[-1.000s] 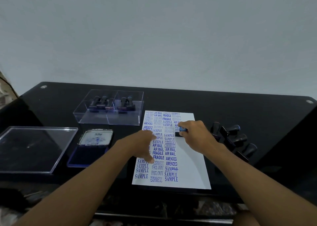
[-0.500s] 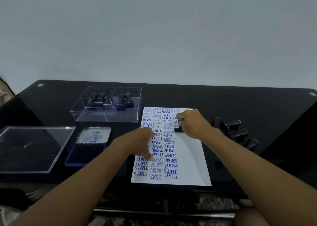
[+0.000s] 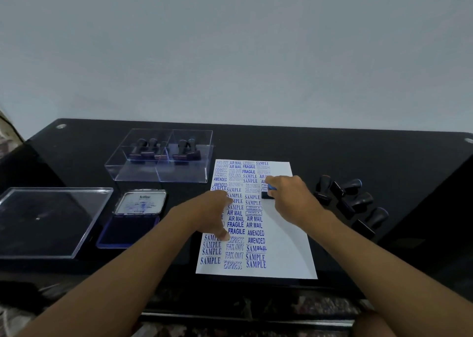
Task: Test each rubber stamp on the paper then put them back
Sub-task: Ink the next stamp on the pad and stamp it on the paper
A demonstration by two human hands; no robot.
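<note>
Nothing much has moved: the right hand still holds a stamp down on the paper, and the left hand lies flat on it. Beside sits the ink pad. More stamps wait right. Farther back stands the clear box.

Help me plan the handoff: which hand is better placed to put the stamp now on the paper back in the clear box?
Probably the right hand: it already grips the stamp. The left hand lies nearer the clear box but is pressing the paper flat.
</note>
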